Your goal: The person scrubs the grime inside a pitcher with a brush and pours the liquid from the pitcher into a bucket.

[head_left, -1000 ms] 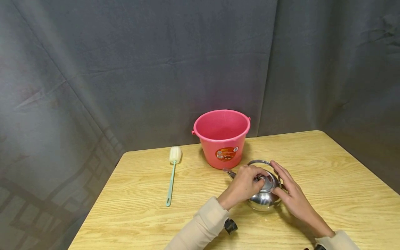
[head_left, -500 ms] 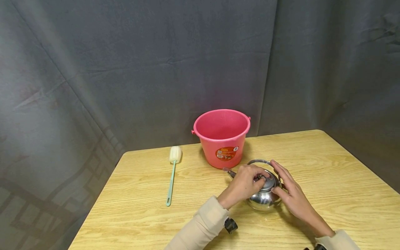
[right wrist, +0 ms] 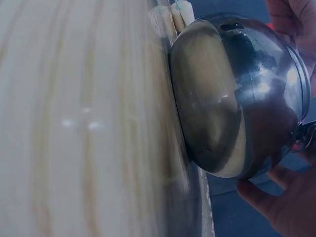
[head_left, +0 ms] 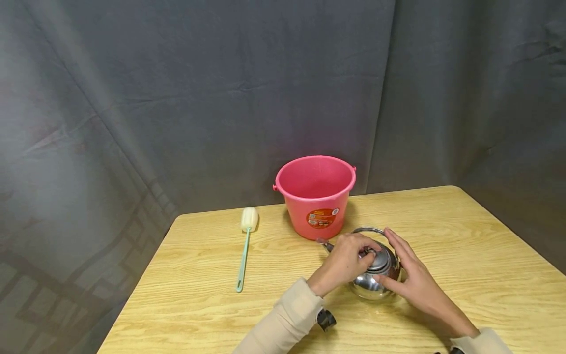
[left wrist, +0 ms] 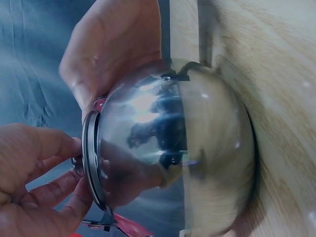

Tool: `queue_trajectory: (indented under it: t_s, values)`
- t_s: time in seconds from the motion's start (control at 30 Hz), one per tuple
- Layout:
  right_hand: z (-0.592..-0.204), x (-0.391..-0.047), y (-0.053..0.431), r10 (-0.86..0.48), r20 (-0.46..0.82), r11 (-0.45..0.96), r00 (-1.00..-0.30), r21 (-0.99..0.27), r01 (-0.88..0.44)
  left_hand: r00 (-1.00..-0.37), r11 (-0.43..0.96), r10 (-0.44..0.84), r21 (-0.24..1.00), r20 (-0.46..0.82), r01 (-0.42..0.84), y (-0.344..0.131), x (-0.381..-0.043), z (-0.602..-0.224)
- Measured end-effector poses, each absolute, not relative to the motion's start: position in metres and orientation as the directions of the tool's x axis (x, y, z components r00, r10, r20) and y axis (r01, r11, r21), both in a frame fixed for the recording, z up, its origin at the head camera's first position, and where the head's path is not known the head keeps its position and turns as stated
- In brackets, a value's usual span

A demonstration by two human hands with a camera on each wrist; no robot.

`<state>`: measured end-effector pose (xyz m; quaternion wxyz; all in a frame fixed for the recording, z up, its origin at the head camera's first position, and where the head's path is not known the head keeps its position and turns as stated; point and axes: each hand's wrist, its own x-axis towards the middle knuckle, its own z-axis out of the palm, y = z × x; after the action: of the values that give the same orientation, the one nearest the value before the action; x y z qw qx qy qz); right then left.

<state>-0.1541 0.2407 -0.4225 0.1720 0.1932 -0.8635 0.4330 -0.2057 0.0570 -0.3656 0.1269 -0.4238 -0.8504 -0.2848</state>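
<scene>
Wooden table [head_left: 190,305] is bearing kettle [head_left: 368,291]; left hand [head_left: 347,260] pinching knob [left wrist: 77,167], right hand [head_left: 419,282] touching side, fingers spread. Lid [head_left: 382,259] is still sitting on; brush [head_left: 249,219] lying untouched.

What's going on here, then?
A person has both hands on a metal kettle standing on a wooden table. The left-hand grip pinches its lid at the top, while the right-hand grip touches the kettle's side. A pink bucket stands farther back, and a sponge-headed brush lies off to the left.
</scene>
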Motion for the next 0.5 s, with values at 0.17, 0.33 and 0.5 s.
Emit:
queue_trajectory:
  t_s: [0.17,0.33,0.5]
  values:
    - [-0.4213,-0.1527,0.2389,-0.171,0.408,0.593,-0.897,-0.685,-0.424,-0.613,0.478,0.638,0.385,0.465,0.790,0.0558,-0.2041,-0.3636]
    - [-0.4206,-0.1522,0.2379,-0.169,0.400,0.619,-0.901,-0.668,-0.413,-0.621,0.485,0.628,0.389,0.469,0.783,0.0539,-0.2019,-0.3606]
    - [-0.4208,-0.1529,0.2383,-0.169,0.408,0.624,-0.897,-0.660,-0.418,-0.622,0.490,0.611,0.382,0.491,0.783,0.0515,-0.2007,-0.3578]
